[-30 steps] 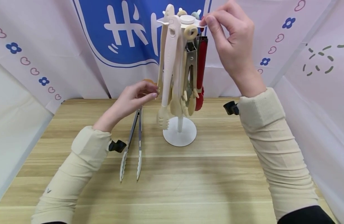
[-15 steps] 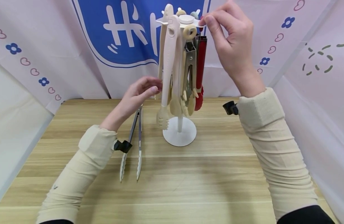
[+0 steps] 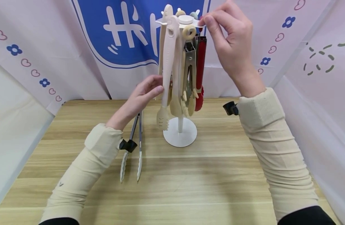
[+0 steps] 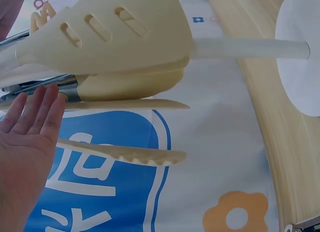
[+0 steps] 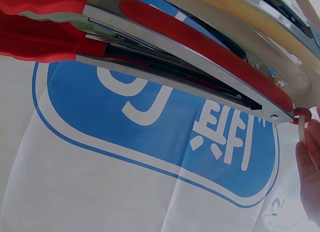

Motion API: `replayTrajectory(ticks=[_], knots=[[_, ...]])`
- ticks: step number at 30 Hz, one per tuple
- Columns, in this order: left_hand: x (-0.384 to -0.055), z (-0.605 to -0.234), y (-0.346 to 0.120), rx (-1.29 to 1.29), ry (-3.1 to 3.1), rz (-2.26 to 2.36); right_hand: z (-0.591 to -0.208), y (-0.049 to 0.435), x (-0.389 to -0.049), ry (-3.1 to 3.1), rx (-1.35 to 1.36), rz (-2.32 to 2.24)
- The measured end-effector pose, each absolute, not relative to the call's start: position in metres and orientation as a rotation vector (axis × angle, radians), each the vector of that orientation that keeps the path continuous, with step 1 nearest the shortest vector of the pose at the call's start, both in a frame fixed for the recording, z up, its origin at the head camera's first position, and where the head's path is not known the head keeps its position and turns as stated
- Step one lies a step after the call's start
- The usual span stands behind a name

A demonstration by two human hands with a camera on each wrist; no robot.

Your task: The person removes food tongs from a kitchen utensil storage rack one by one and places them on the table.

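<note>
A white utensil stand [image 3: 180,140] holds several tongs hung round its top plate. At the upper right, my right hand [image 3: 234,43] pinches the plate's edge between thumb and fingers, close to the red-handled tongs [image 3: 201,65]. In the right wrist view, the thumb and fingertips meet on that thin white edge. My left hand [image 3: 147,92] is at the stand's left side, its fingertips partly hidden behind the pale cream tongs [image 3: 167,62]. The left wrist view shows those fingers [image 4: 37,112] extended next to the hanging tongs, below a cream slotted head [image 4: 110,37].
Long metal tongs with pale scalloped tips [image 3: 140,159] lie spread on the wooden table [image 3: 172,187], under the left wrist. A printed cloth with a blue sign [image 3: 124,37] hangs close behind the stand. White cloth walls flank the table.
My left hand has moved right and slightly up, from beside the hanging tongs to partly behind the cream pair. My right hand keeps its pinch on the plate's edge.
</note>
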State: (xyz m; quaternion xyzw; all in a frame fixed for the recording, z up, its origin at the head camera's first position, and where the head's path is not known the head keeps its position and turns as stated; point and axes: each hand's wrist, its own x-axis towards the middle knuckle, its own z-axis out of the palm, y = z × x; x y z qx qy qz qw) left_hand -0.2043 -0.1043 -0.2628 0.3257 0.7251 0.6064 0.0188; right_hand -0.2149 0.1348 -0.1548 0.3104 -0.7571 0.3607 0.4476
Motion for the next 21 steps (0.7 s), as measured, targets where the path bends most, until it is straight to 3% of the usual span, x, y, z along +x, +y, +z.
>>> replayTrajectory(ticks=[21], knots=[[-0.2076, -0.2604, -0.097, 1.094, 2.061, 1.893, -0.1546, 0.1309, -0.2147, -1.829, 0.766, 0.968]])
